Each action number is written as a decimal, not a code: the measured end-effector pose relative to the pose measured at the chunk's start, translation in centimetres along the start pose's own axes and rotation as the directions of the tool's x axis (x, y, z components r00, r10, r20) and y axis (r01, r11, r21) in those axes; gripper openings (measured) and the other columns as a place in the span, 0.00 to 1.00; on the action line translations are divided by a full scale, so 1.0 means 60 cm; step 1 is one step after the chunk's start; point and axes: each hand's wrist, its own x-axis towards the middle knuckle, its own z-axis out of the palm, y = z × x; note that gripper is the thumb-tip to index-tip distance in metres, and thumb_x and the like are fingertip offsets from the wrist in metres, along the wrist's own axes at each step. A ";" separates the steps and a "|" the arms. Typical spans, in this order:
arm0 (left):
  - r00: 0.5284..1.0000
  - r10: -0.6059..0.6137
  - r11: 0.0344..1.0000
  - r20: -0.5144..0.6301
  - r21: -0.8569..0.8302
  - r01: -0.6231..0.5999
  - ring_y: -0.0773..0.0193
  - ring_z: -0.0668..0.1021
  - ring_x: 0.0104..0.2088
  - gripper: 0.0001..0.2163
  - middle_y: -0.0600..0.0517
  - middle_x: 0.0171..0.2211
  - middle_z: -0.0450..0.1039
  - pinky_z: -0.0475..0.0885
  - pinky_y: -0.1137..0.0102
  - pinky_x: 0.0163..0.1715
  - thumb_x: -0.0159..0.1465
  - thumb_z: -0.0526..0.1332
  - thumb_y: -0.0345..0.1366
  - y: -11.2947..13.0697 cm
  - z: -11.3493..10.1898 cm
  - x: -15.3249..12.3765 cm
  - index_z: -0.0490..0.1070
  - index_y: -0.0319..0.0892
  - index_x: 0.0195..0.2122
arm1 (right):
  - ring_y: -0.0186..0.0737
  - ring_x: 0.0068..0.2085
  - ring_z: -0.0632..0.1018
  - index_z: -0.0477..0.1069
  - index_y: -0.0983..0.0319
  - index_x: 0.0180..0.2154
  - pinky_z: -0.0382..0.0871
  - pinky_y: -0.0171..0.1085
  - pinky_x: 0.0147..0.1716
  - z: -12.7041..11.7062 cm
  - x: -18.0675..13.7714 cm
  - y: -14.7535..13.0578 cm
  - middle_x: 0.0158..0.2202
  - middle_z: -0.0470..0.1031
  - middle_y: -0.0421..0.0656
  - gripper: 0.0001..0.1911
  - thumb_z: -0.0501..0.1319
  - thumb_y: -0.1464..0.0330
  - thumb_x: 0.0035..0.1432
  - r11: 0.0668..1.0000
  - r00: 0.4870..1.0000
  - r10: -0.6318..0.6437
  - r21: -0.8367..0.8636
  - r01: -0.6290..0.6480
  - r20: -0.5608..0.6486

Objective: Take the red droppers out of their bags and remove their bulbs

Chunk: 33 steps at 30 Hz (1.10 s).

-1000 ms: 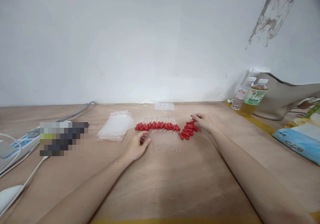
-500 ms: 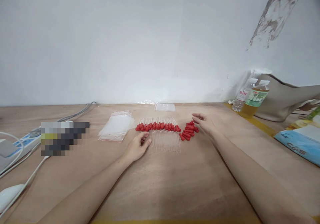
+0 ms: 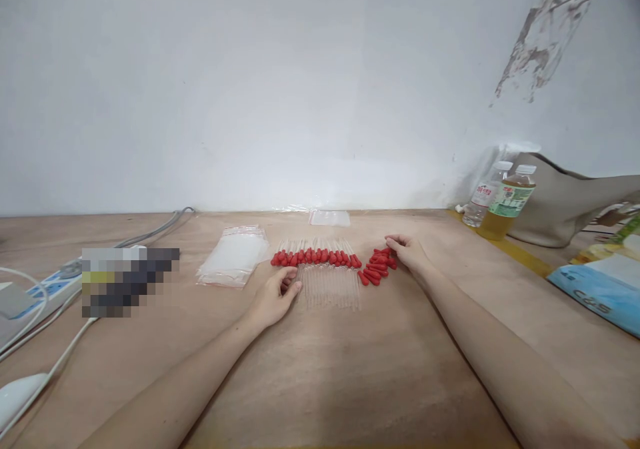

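Spreading out from the near edge, the wooden table carries everything; the clock's centre is the clear tubes, laid side by side. A smooth white object lies between eight and nine o'clock, cut by the frame edge, a pale cable across it.

At nine o'clock, just beside the tubes, rests the left hand, fingers curled, thumb apart with a gap between; nothing shows in its grasp, and I cannot tell whether it touches the end tube. Further out at nine is a power strip; at three, a blue tissue pack.

At two o'clock sits a loose heap of red rubber bulbs. The right hand is at its far right edge, fingertips nearly together; whether they pinch a bulb I cannot tell.

At twelve o'clock a row of red bulbs runs crosswise, thin clear stems pointing beyond it. At ten is a stack of clear bags.

Farther off, two bottles and a grey bag stand toward two; a small clear packet lies at twelve by the white wall.
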 end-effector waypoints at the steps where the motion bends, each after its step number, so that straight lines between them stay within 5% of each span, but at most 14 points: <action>1: 1.000 0.000 1.000 0.001 -0.003 0.000 0.62 0.74 0.35 0.15 0.48 0.37 0.71 0.71 0.66 0.36 0.58 0.54 0.42 -0.001 0.000 0.000 0.65 0.40 0.44 | 0.32 0.21 0.71 0.69 0.66 0.35 0.66 0.33 0.21 -0.001 0.000 0.000 0.22 0.72 0.41 0.16 0.56 0.61 0.48 1.000 1.000 -0.006 -0.023 0.006 -0.010; 7: 1.000 0.003 1.000 0.000 -0.006 -0.003 0.62 0.75 0.36 0.15 0.47 0.38 0.71 0.71 0.66 0.37 0.58 0.54 0.42 0.001 0.000 0.000 0.65 0.40 0.44 | 0.36 0.29 0.72 0.71 0.64 0.33 0.65 0.36 0.31 -0.007 -0.004 -0.043 0.29 0.73 0.44 0.16 0.56 0.59 0.47 0.972 0.987 -0.109 -0.220 0.081 -0.118; 11: 0.999 0.020 1.000 0.037 0.021 -0.021 0.61 0.75 0.37 0.17 0.45 0.42 0.71 0.71 0.65 0.38 0.58 0.54 0.42 0.007 -0.005 -0.001 0.63 0.40 0.47 | 0.36 0.28 0.70 0.72 0.59 0.23 0.60 0.38 0.35 0.017 -0.038 -0.112 0.23 0.72 0.39 0.10 0.62 0.60 0.39 0.916 0.982 -0.191 -0.360 0.177 -0.004; 14: 0.998 0.050 0.998 0.046 0.047 -0.052 0.61 0.74 0.38 0.18 0.45 0.44 0.70 0.71 0.65 0.38 0.58 0.54 0.41 0.010 -0.007 -0.002 0.62 0.40 0.48 | 0.37 0.29 0.70 0.71 0.58 0.22 0.55 0.42 0.39 0.048 -0.070 -0.154 0.24 0.73 0.39 0.11 0.61 0.58 0.41 0.675 0.936 -0.229 -0.649 0.350 0.267; 16: 0.997 0.054 0.996 0.050 0.062 -0.057 0.61 0.74 0.38 0.18 0.46 0.44 0.70 0.70 0.65 0.38 0.58 0.54 0.40 0.011 -0.007 -0.002 0.61 0.40 0.48 | 0.39 0.31 0.71 0.71 0.59 0.23 0.52 0.43 0.40 0.065 -0.084 -0.169 0.26 0.73 0.41 0.13 0.60 0.56 0.43 0.533 0.928 -0.156 -0.762 0.367 0.338; 19: 0.998 0.042 0.996 0.054 0.072 -0.046 0.63 0.73 0.37 0.17 0.47 0.44 0.69 0.70 0.66 0.39 0.59 0.53 0.37 0.012 -0.005 -0.002 0.60 0.41 0.49 | 0.42 0.33 0.71 0.72 0.61 0.22 0.50 0.43 0.40 0.080 -0.089 -0.176 0.27 0.73 0.44 0.15 0.60 0.55 0.43 0.442 0.930 -0.053 -0.826 0.350 0.365; 27: 0.999 0.014 0.999 0.033 0.031 -0.015 0.61 0.74 0.40 0.15 0.48 0.43 0.70 0.69 0.65 0.39 0.60 0.51 0.38 0.008 -0.002 0.000 0.60 0.42 0.48 | 0.38 0.26 0.71 0.72 0.61 0.18 0.53 0.39 0.35 0.089 -0.085 -0.173 0.19 0.72 0.44 0.11 0.58 0.62 0.44 0.441 0.941 0.051 -0.853 0.280 0.336; 33: 0.998 0.011 1.000 -0.062 -0.005 -0.011 0.61 0.74 0.39 0.14 0.48 0.39 0.72 0.70 0.67 0.37 0.60 0.51 0.38 0.008 -0.006 -0.002 0.62 0.41 0.47 | 0.39 0.27 0.71 0.71 0.61 0.20 0.54 0.36 0.31 0.076 -0.090 -0.178 0.20 0.73 0.43 0.16 0.51 0.63 0.51 0.496 0.975 0.010 -0.848 0.189 0.223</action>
